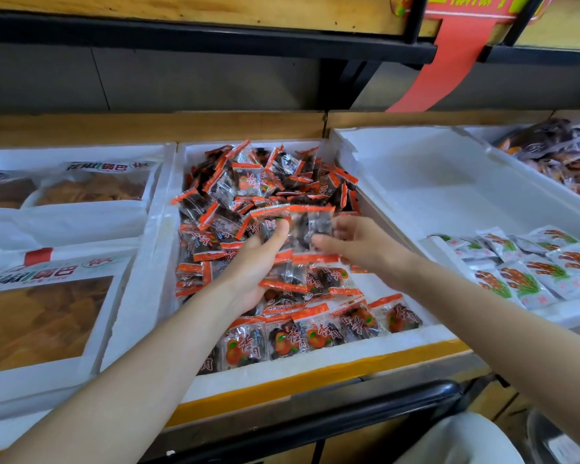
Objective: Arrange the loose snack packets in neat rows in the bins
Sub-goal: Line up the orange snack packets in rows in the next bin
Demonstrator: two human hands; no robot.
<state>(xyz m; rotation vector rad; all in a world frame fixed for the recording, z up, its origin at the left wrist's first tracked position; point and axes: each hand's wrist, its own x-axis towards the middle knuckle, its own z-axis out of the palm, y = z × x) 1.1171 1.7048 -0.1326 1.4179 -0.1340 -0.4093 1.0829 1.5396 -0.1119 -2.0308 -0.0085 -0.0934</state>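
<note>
1. The wooden display shelf (148, 128) carries a line of bins. The task's white foam bin (154, 262) stands in the middle, directly ahead of both hands.
2. To its left lie windowed white cartons (47, 313) of yellow crisps. To its right stands a second, right-hand foam bin (449, 182), which holds white-and-green packets (533, 262) at its near end only. A red ribbon (449, 61) hangs above, well apart from the work.
3. The rear half of the middle bin holds a loose heap (265, 182) of clear snack packets with orange sealed edges, lying at all angles. A front row (315, 329) of the same packets already stands in order against the near wall.
4. The held batch (295, 222) of these packets hangs above the middle of the bin, its long axis running left to right, between heap and front row.
5. The left hand (255, 262) grips the batch from below, thumb on top. The right hand (355, 246) pinches its right end. This hand is blurred.
6. Judgement: the batch goes down toward the person, behind the front row. Scattered packets below the hands occupy that spot and may obstruct seating.
</note>
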